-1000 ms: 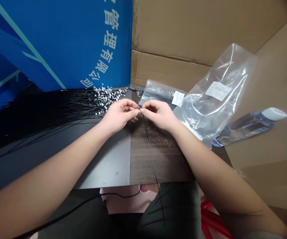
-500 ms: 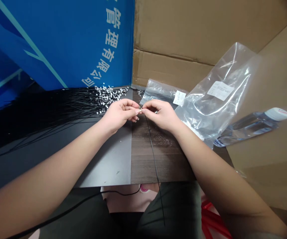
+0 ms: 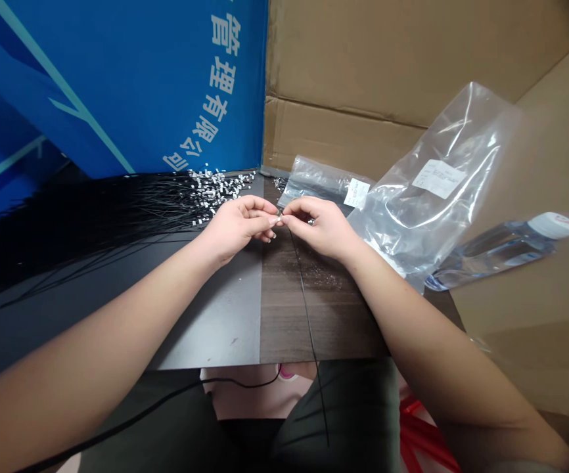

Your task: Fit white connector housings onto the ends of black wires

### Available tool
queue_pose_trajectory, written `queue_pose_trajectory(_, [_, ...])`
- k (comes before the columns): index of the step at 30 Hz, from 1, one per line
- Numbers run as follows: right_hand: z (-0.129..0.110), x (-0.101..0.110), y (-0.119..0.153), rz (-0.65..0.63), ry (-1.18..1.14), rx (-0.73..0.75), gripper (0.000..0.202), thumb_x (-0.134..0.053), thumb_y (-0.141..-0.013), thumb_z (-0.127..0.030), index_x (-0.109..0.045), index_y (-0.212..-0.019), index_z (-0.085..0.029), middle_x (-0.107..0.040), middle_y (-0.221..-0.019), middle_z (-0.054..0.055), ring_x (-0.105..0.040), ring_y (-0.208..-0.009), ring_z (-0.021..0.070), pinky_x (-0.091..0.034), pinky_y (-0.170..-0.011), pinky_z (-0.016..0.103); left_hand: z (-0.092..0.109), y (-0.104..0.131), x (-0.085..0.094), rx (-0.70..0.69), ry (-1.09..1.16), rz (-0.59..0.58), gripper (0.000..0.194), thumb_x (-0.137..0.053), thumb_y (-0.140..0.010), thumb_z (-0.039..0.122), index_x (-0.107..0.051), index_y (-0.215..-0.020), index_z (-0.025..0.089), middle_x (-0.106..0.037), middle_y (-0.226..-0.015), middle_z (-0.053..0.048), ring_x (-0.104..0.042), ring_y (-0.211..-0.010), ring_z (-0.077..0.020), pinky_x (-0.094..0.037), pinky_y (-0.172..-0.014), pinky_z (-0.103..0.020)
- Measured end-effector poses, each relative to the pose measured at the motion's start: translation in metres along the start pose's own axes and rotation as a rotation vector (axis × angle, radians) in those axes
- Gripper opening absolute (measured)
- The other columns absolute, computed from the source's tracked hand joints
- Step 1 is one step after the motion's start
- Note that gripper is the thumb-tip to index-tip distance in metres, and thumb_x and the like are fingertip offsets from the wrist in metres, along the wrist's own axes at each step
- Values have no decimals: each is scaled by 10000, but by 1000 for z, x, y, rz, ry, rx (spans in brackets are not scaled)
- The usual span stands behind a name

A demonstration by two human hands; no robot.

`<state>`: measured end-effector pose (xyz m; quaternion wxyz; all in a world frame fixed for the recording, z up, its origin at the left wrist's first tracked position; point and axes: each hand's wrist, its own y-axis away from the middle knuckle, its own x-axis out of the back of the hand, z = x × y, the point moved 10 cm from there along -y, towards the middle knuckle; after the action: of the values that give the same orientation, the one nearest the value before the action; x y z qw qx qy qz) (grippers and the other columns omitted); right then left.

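Over the middle of the table, my left hand [image 3: 240, 226] and my right hand [image 3: 318, 226] meet fingertip to fingertip. Both pinch the upper end of a thin black wire [image 3: 305, 295], where a tiny pale piece shows between the fingers. From there the wire hangs down across the wood-patterned surface and past the front edge. To the left lies a large bundle of black wires [image 3: 92, 213] with small white ends [image 3: 213, 187] pointing towards my hands.
Behind my right hand lie a small labelled plastic bag [image 3: 314, 180] and a large clear bag [image 3: 442, 197]. A water bottle [image 3: 506, 253] is at the right. Blue board [image 3: 166, 79] and cardboard [image 3: 353, 59] stand behind the table [image 3: 205, 328].
My hands have hardly moved and still pinch the wire end. The view has shifted very slightly.
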<state>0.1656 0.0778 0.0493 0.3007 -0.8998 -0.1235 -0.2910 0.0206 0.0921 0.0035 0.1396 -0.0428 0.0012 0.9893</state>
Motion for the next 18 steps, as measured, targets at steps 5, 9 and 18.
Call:
queue_pose_trajectory(5, [-3, -1, 1, -15, 12, 26, 147, -648, -984, -323, -709, -885, -233, -754, -926, 33, -645, -823, 197, -468, -787, 353, -1, 0, 0, 4, 11, -17, 305, -879, -750, 174, -694, -991, 139, -781, -865, -70, -681, -647, -121, -578, -657, -274])
queue_pose_trajectory(9, [-9, -1, 1, -27, 54, 42, 142, -630, -988, -294, -696, -878, -232, -755, -932, 39, -650, -842, 203, -470, -805, 358, -4, 0, 0, 47, 41, -19, 296, -861, -759, 152, -687, -998, 137, -789, -882, -80, -675, -631, -113, -573, -640, -260])
queue_pose_trajectory(18, [-11, 1, 1, -5, 99, 67, 165, -623, -997, -311, -692, -890, -206, -753, -922, 41, -648, -831, 190, -469, -808, 338, -8, -1, -3, 105, 117, -69, 207, -799, -777, 148, -697, -956, 130, -768, -875, -75, -682, -638, -123, -575, -640, -263])
